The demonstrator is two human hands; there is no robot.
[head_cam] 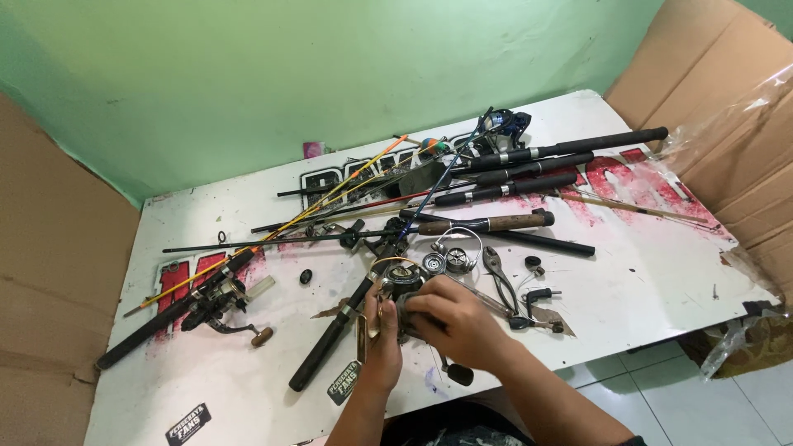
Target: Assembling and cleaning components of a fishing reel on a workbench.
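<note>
We are holding a fishing reel (402, 285) near the worktop (661, 289) edge, left hand (382, 347) and right hand (450, 318) fingers clamped on it, taking it apart; next needs careful turning.

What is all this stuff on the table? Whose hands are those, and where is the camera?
The camera sits on a person's head and looks down, so you see that person's own two hands. There is no machine here.

The left hand and the right hand together hold a small fishing reel, the part that winds the line. Both hands are closed around it.

They work over a white table with red and black printing. On it lie many fishing rods, mostly with black handles, one with a cork handle. Another rod with its reel still on lies to the left. Pliers and small loose reel parts lie just beyond the hands. Brown cardboard stands at both sides, before a green wall.
</note>
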